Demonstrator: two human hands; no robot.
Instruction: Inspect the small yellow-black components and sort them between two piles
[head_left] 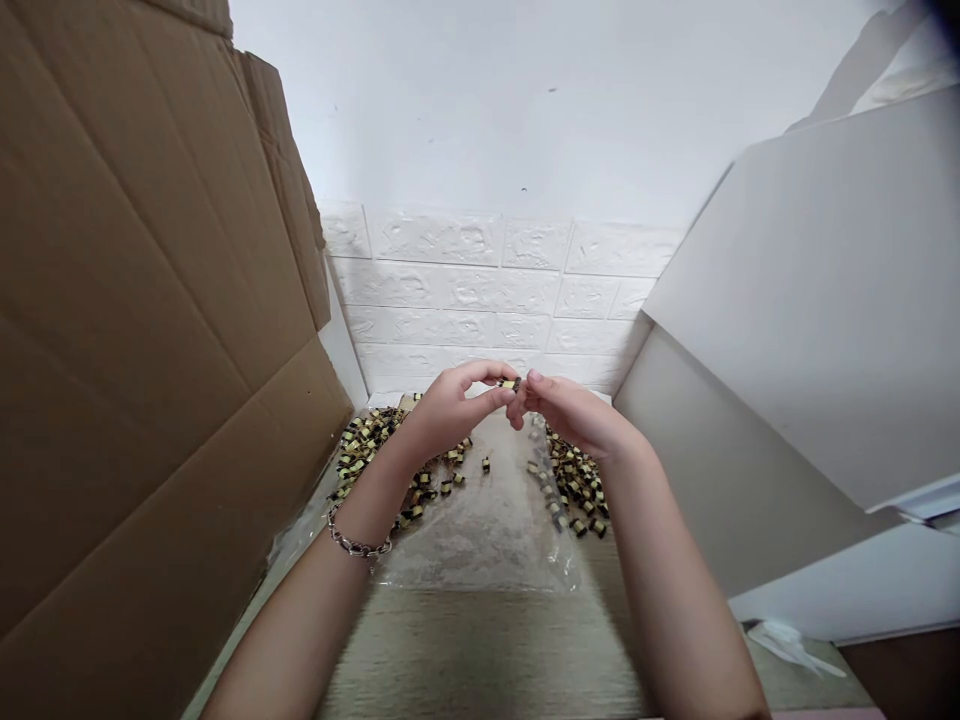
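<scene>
My left hand (461,402) pinches a small black and yellow component (510,384) between thumb and fingers, above a clear plastic sheet (480,555). My right hand (559,402) is at the component's right side, its fingertips close together; whether they grip part of it is hidden. Under my left wrist lies a pile of similar parts (364,440), partly covered by the arm. A second pile (577,480) lies beside my right wrist. One loose part (486,465) sits on the plastic between the piles.
A tall brown cardboard sheet (150,300) stands on the left. White panels (825,290) rise on the right, and a white brick-patterned wall (480,290) is behind. A crumpled white item (795,645) lies at lower right.
</scene>
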